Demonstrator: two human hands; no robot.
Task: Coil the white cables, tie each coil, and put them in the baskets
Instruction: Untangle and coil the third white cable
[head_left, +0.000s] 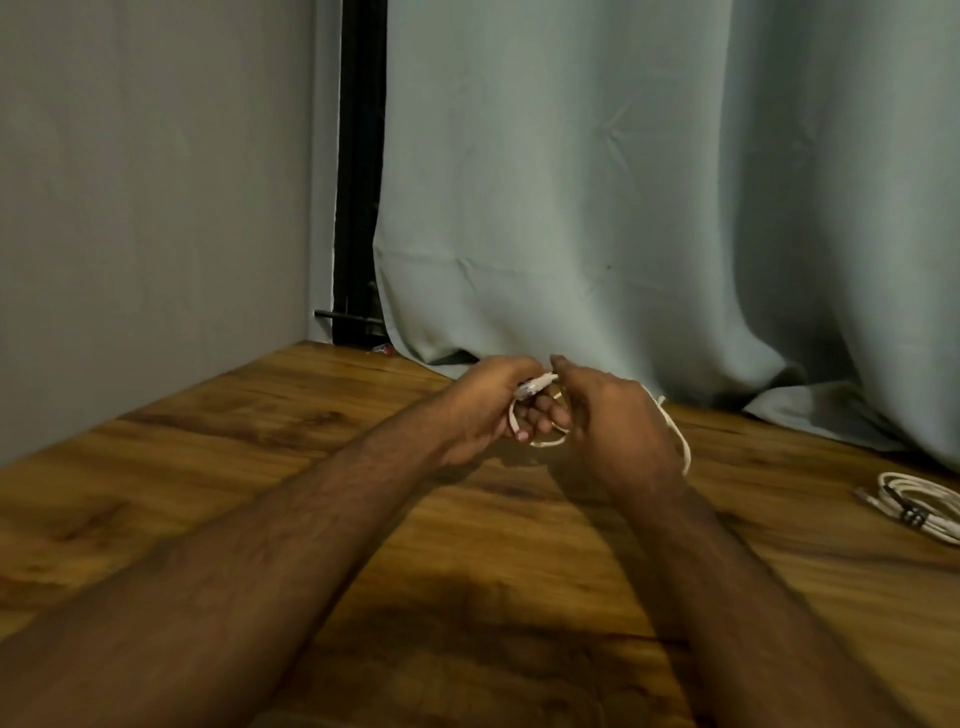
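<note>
We work over the wooden table (291, 519), both forearms reaching from the near edge toward the far side. The left hand (483, 405) has its fingers curled round the white cable (543, 441), with the connector end (535, 385) poking out between thumb and fingers. The right hand (618, 421) is raised just beside it, back toward us, fingers bent; a strand of the same cable runs down past its right side, but we cannot tell whether this hand pinches it. In our judgement the step in hand is coiling. To do it well, we keep the left grip firm on the gathered loops, feed each new loop at the same size, and let the free strand run without twist. At the right edge, well apart, lies a tied coil (919, 501). Beyond the hands hangs the curtain (597, 182). No basket is in view.
</note>
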